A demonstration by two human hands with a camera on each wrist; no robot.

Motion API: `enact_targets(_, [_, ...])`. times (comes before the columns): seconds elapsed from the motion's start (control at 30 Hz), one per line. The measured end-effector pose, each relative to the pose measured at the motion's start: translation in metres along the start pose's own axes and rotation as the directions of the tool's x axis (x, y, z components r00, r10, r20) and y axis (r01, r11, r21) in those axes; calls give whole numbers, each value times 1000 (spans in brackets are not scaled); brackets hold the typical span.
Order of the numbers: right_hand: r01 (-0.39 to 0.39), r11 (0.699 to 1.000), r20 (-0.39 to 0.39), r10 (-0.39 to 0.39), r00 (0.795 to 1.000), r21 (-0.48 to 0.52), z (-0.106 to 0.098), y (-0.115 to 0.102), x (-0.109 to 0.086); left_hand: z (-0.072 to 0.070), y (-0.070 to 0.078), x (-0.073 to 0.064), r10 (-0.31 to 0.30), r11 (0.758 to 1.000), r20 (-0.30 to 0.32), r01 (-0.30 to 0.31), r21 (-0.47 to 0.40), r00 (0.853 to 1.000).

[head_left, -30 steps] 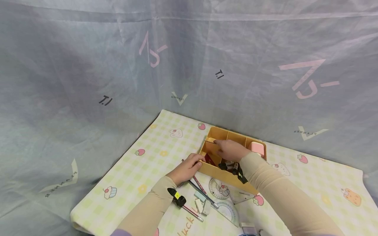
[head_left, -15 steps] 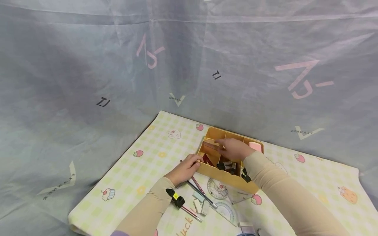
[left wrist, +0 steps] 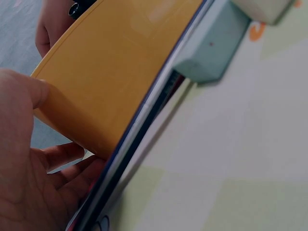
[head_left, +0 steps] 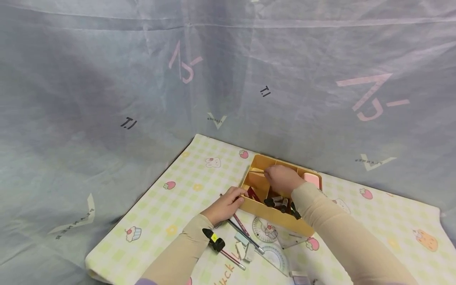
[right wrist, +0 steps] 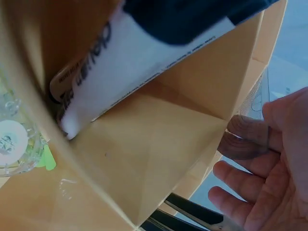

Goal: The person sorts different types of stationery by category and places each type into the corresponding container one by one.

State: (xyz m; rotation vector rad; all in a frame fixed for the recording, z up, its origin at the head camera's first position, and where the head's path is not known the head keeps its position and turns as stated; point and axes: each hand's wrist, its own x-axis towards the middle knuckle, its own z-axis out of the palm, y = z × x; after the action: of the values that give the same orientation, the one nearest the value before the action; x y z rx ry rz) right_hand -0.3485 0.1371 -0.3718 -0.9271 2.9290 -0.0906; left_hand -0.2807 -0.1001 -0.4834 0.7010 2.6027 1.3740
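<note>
A yellow divided desk organizer (head_left: 274,215) sits at the middle of the table. My left hand (head_left: 226,204) grips its front left corner, and the left wrist view shows the thumb (left wrist: 36,91) on the outer wall. Above the compartments, my right hand (head_left: 285,180) pinches a clear plastic drawing template. This template (right wrist: 262,96) shows fine curved lines in the right wrist view; from the head it appears as a thin, near edge-on strip. White tubes with dark caps (head_left: 281,202) lie in a front compartment, left of my right sleeve. A red object (head_left: 253,194) is in the front left compartment.
In front of the organizer lie pencils (head_left: 246,236), erasers (head_left: 241,250), a round protractor (head_left: 264,228), a set square (head_left: 290,236) and a half-round protractor (head_left: 276,257). A pink item (head_left: 311,180) fills the organizer's back right. A grey curtain (head_left: 228,79) hangs behind the table.
My right hand has shifted slightly right over the organizer and its fingers have drawn in. The strip in it looked broader and brownish half a second ago. My left hand stays put.
</note>
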Motion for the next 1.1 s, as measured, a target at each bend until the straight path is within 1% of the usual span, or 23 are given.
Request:
enact_targets(0.1, [-7, 999, 4, 7, 1000, -47, -1, 3, -1, 2, 2, 1, -2, 1000, 7, 2, 12, 1000])
enact_targets(0.27, [-13, 997, 41, 16, 999, -75, -2, 5, -5, 5, 5, 1, -6, 1000, 26, 6, 23, 1000])
enact_targets(0.4, [-9, 999, 69, 12, 998, -47, -6, 5, -13, 6, 6, 2, 3, 999, 24, -4, 32, 1000])
enact_targets(0.5, [-11, 1000, 48, 12, 999, -9, -13, 3, -25, 6, 7, 2, 3, 999, 24, -3, 34, 1000])
enact_targets(0.57, [-4, 1000, 12, 4, 1000, 20, -20, 0, -36, 5, 8, 2, 10, 1000, 26, -10, 30, 1000])
enact_targets(0.67, [46, 999, -54, -45, 998, 13, -31, -8, -61, 4, 8, 1, 14, 999, 26, -15, 29, 1000])
enact_targets(0.8, [130, 991, -118, -131, 984, -24, -46, -21, -101, 2, 7, -1, 20, 999, 19, -21, 30, 1000])
enact_targets(0.87, [173, 984, -157, -176, 972, -33, -50, -25, -121, 2, 7, -1, 19, 999, 16, -20, 35, 1000])
enact_targets(0.93, [206, 978, -190, -211, 959, -42, -50, -27, -140, 1, 6, -1, 18, 999, 15, -19, 34, 1000])
enact_targets(1.0, [239, 970, -205, -242, 948, -38, -46, -26, -157, 0, 5, -1, 15, 999, 11, -15, 28, 1000])
enact_targets(1.03, [247, 968, -205, -250, 946, -38, -42, -25, -165, 0, 5, -1, 14, 1000, 9, -14, 26, 1000])
enact_targets(1.1, [251, 968, -190, -252, 949, -30, -33, -20, -181, -1, 5, -1, 16, 1000, 3, -16, 14, 1000])
